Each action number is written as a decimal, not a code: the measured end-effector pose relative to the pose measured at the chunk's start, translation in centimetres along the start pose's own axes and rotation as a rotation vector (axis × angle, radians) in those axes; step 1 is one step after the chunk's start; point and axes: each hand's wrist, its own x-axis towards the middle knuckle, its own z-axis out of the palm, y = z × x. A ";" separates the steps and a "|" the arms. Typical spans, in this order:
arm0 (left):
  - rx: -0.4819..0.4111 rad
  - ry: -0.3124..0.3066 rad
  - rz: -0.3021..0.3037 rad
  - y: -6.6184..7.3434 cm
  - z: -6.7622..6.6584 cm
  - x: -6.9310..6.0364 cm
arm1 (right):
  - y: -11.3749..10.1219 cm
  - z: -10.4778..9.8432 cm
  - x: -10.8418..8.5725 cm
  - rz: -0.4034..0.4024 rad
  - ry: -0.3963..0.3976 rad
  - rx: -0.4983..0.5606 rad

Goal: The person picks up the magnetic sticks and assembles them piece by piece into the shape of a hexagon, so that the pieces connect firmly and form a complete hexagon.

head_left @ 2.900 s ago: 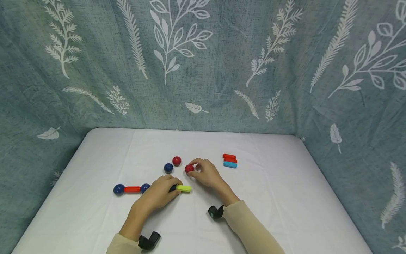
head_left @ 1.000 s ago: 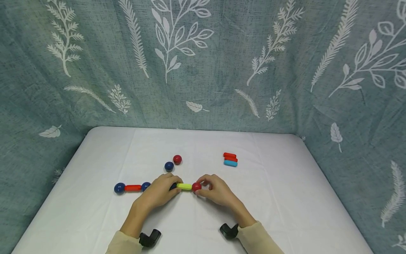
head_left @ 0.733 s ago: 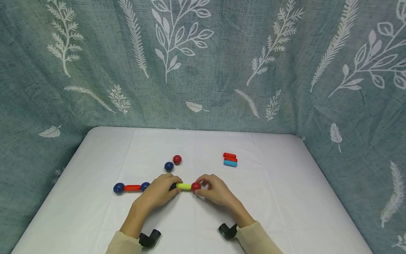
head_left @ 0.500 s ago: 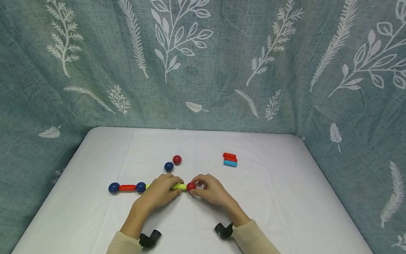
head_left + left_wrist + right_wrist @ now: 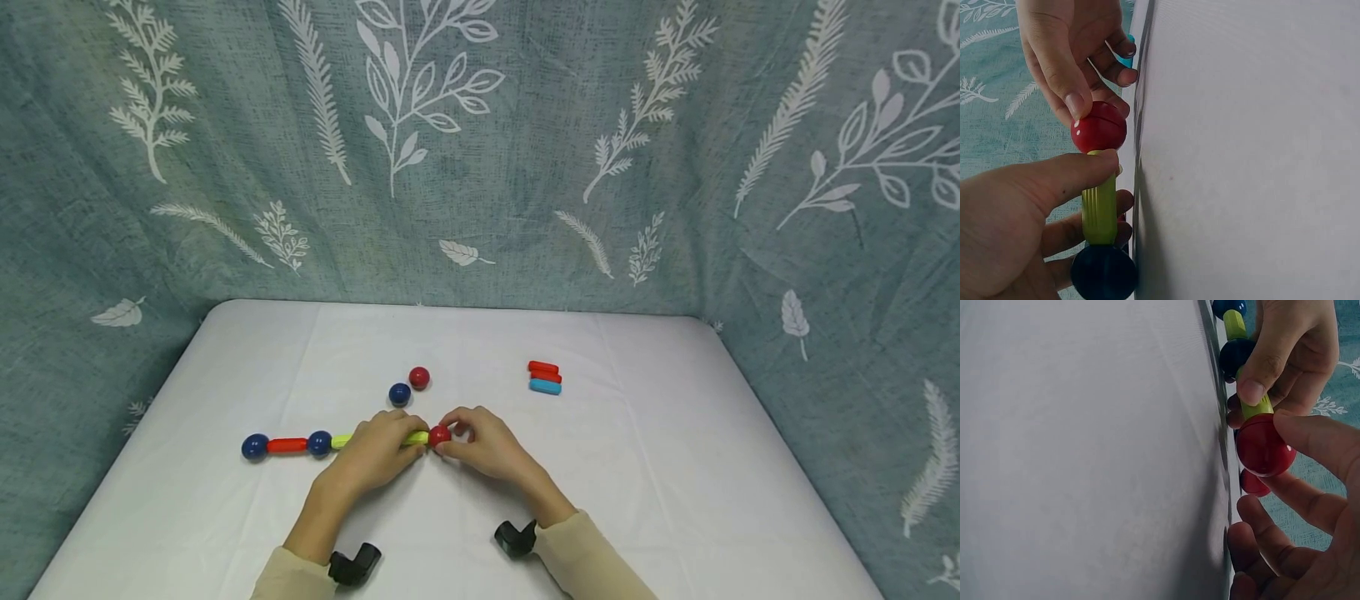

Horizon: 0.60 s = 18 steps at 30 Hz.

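Note:
A chain of balls and rods lies across the table. From its left end come a blue ball (image 5: 255, 447), a red rod (image 5: 287, 446), a second blue ball (image 5: 319, 443) and a yellow-green rod (image 5: 341, 441). My left hand (image 5: 378, 446) covers the middle in the head view; the left wrist view shows a dark blue ball (image 5: 1104, 273) there. Thumb and fingers of that hand pinch another yellow-green rod (image 5: 1099, 215). At its end sits a red ball (image 5: 1265, 445), touching the rod, which my right hand (image 5: 487, 446) pinches between thumb and fingers.
Behind the left hand, a loose red ball (image 5: 419, 377) and a loose blue ball (image 5: 399, 394) lie close together. Farther right, two red rods (image 5: 543, 367) and a light blue rod (image 5: 545, 387) lie side by side on the white-covered table (image 5: 637, 467).
My right hand has brought the red ball from near the loose balls to the rod's end. The chain has slid left through my left hand, which now grips nearer that end.

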 end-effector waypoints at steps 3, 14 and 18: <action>0.002 0.002 0.000 0.0 0.0 0.0 | 0.0 -0.1 -0.1 0.010 0.006 -0.004; 0.011 -0.003 -0.006 0.0 0.0 0.0 | 0.6 -2.1 -1.3 0.047 0.079 0.005; 0.010 -0.005 -0.012 0.1 0.1 -0.1 | 1.4 -2.9 -1.7 0.067 0.123 0.011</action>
